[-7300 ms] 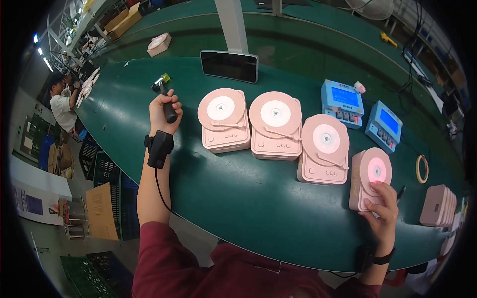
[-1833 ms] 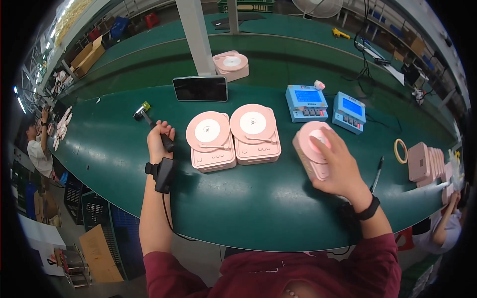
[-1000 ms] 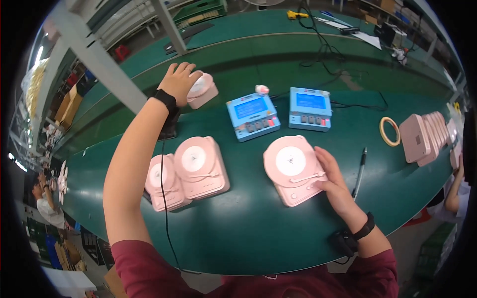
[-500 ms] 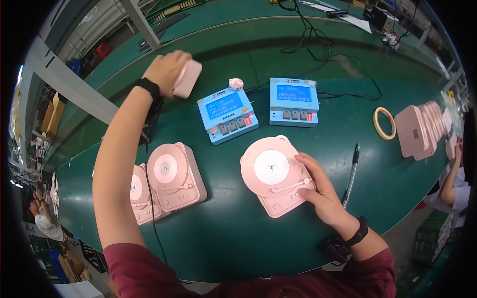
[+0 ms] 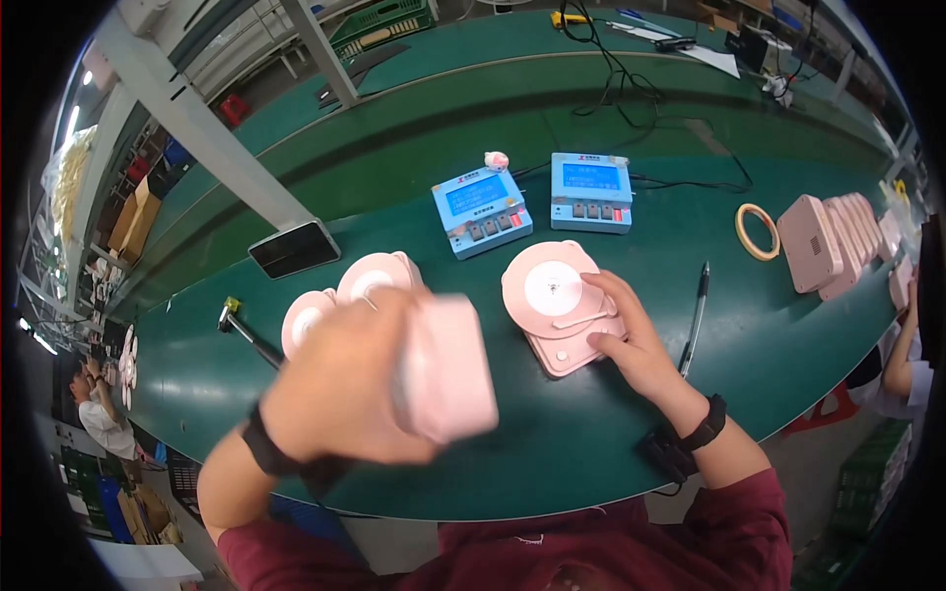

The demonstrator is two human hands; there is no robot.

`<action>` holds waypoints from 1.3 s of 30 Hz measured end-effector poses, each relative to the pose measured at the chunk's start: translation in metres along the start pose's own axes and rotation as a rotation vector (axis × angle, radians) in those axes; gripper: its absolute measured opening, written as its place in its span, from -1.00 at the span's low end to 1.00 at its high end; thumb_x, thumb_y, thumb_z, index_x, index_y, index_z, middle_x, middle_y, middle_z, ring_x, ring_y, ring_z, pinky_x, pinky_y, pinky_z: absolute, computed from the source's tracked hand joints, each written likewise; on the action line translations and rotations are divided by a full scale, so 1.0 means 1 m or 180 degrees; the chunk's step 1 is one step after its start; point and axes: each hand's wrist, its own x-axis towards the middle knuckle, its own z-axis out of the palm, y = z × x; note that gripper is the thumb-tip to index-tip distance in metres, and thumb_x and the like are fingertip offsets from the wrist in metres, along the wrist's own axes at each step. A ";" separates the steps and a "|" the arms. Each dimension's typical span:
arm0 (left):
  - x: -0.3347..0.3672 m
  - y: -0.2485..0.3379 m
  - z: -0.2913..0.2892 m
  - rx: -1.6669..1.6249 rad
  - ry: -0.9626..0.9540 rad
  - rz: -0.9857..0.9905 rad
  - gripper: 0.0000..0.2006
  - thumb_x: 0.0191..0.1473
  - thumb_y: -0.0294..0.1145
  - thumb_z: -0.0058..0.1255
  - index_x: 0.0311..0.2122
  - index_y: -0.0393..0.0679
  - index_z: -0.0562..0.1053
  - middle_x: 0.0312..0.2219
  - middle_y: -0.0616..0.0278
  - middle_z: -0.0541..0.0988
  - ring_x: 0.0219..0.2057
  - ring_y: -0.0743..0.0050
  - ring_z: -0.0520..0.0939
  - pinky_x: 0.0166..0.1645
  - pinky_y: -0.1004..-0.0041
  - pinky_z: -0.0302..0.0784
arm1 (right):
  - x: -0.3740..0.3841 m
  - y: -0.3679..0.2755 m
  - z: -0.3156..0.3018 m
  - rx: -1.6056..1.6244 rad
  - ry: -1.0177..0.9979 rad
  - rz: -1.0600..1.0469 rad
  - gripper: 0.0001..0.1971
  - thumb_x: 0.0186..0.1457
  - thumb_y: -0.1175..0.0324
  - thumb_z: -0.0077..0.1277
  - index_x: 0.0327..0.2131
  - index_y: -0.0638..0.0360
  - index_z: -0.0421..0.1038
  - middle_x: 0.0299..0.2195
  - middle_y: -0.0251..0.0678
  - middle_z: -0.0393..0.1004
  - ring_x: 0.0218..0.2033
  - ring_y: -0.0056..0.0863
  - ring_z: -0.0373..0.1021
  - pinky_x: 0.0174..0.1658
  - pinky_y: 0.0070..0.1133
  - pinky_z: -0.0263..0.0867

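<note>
My left hand (image 5: 340, 384), blurred by motion, is closed around a pink boxy device (image 5: 461, 369) with rounded corners, raised close above the table; its front is turned away. My right hand (image 5: 641, 345) grips the lower right side of a pink turntable-shaped device (image 5: 522, 307), thumb on its front by the small knobs. This one has a round white disc and a little tone arm, and lies face up. Partly behind my left hand are two similar devices, one nearer the middle (image 5: 379, 271) and one farther left (image 5: 301, 313).
Two blue test boxes (image 5: 483, 209) with screens stand beyond. A phone (image 5: 294, 248) and a hammer-like tool (image 5: 248, 337) lie left. To the right are a pen (image 5: 699, 315), a tape roll (image 5: 757, 232) and several upright pink devices (image 5: 810, 246), near another person's hand (image 5: 903, 340).
My left hand has come from the far left toward me with the pink device. My right hand and its turntable-shaped device sit slightly farther away in the picture. The head view has shifted.
</note>
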 end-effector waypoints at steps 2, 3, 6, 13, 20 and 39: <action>-0.017 0.025 0.015 0.0243 -0.0152 -0.0015 -0.21 -0.53 -0.11 0.30 -0.10 -0.32 0.32 -0.29 -0.07 0.48 -0.31 -0.06 0.57 -0.19 0.22 0.48 | -0.001 -0.001 0.000 -0.0008 -0.0008 -0.0049 -0.34 -0.12 0.47 -0.05 0.17 0.08 0.18 0.22 -0.12 0.04 0.30 -0.26 -0.08 0.30 -0.45 -0.20; -0.023 0.030 0.026 0.0238 -0.0339 -0.0049 -0.18 -0.51 -0.04 0.31 -0.09 -0.34 0.32 -0.27 -0.10 0.48 -0.31 -0.07 0.57 -0.20 0.23 0.49 | -0.001 0.001 0.000 -0.0057 0.0014 -0.0077 -0.36 -0.11 0.46 -0.05 0.16 0.07 0.20 0.22 -0.11 0.04 0.30 -0.24 -0.07 0.30 -0.43 -0.20; -0.026 0.032 0.049 0.0298 -0.0474 -0.0315 -0.18 -0.42 0.07 0.27 -0.10 -0.37 0.32 -0.28 -0.14 0.48 -0.35 -0.09 0.58 -0.24 0.24 0.52 | -0.002 0.001 0.003 -0.0184 0.0025 -0.0161 -0.38 -0.10 0.45 -0.05 0.15 0.04 0.22 0.22 -0.11 0.05 0.28 -0.19 -0.05 0.30 -0.39 -0.19; -0.019 0.010 0.072 0.0568 -0.0290 -0.1156 -0.22 -0.14 0.20 0.11 -0.08 -0.43 0.32 -0.33 -0.15 0.49 -0.44 -0.11 0.58 -0.33 0.27 0.54 | -0.014 -0.016 0.008 -0.1894 -0.0148 -0.1659 -0.65 -0.21 0.41 0.20 -0.21 0.03 0.52 0.15 -0.11 0.18 0.19 -0.02 0.06 0.21 -0.23 -0.05; -0.061 -0.034 0.057 -0.0813 -0.0762 -0.1604 -0.50 0.05 0.02 0.07 -0.22 -0.31 0.32 -0.48 0.05 0.52 -0.53 0.25 0.63 -0.40 0.41 0.54 | -0.011 -0.015 0.014 -0.2152 -0.0059 -0.1689 -0.62 -0.46 0.37 0.39 -0.40 0.05 0.56 -0.02 -0.20 0.37 0.10 -0.05 0.17 0.11 -0.26 0.06; -0.055 -0.033 0.113 -0.3331 -0.0919 -0.1356 -0.60 0.13 -0.11 0.05 -0.47 -0.19 0.21 -0.68 0.19 0.50 -0.65 0.48 0.61 -0.60 0.58 0.42 | -0.003 0.004 -0.023 0.0129 0.0620 -0.1190 -0.78 -0.24 0.53 0.28 -0.39 0.19 0.57 -0.02 -0.12 0.35 0.01 -0.27 0.25 0.14 -0.39 0.10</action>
